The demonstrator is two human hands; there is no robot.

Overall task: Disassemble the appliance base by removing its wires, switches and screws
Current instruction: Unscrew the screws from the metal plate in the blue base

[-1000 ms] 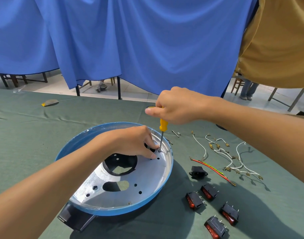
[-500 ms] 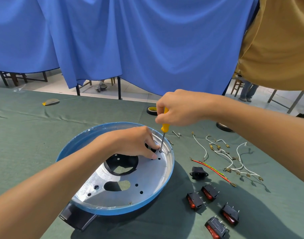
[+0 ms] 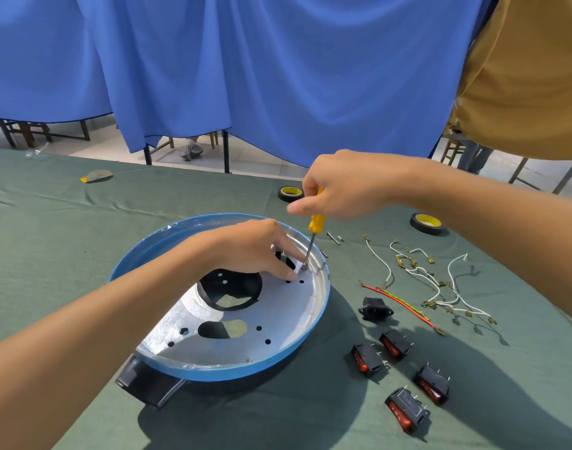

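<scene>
The right hand (image 3: 343, 186) has turned a bit on the yellow screwdriver (image 3: 316, 222) it grips tight, so the screw (image 3: 303, 267) is likely coming loose. The left hand (image 3: 255, 248) stays by the tip with bent fingers; I cannot tell if it pinches anything. The round blue base (image 3: 213, 373) sits mid-frame on the green desk (image 3: 67, 228), shiny inside, with its switches (image 3: 396, 344) and wires (image 3: 437, 280) already out to the right.

the appliance base (image 3: 278, 362) sits on the tabletop (image 3: 67, 241) front and centre, with the left hand (image 3: 255, 248) inside it, fingertips (image 3: 291, 275) down near its far right wall. the right hand (image 3: 343, 186) is just above, gripping the screwdriver (image 3: 317, 222), tip planted in the base right beside those fingertips. off to the right of the base, the wires (image 3: 435, 285) lie farthest back, a socket (image 3: 374, 308) nearer, four switches (image 3: 395, 343) nearest, with loose screws (image 3: 334, 238) just behind the rim and two tape rolls (image 3: 290, 193) beyond.
</scene>
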